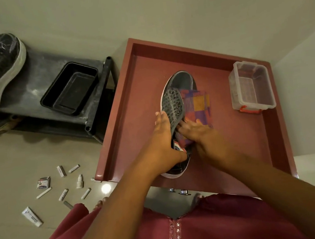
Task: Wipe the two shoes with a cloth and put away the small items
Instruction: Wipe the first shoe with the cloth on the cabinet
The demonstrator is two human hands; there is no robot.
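The grey perforated lace-up shoe (178, 104) is laid near the middle of the raised-rim red tray table (121, 96), with bare tray surface open on every side and a clear plastic box (251, 86) standing well apart at the right rim. The shoe's left side is clasped by the left hand (164, 138), fingers curled over it. A checked purple-and-orange cloth (199, 103) is pressed against the shoe's right side under the right hand (197, 132), fingers flat. Small white tubes and packets (62, 185) are scattered on the floor at near left.

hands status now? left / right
Left hand: closed on the grey shoe, gripping its side.
Right hand: pressing the checked cloth against the shoe; grip unclear.
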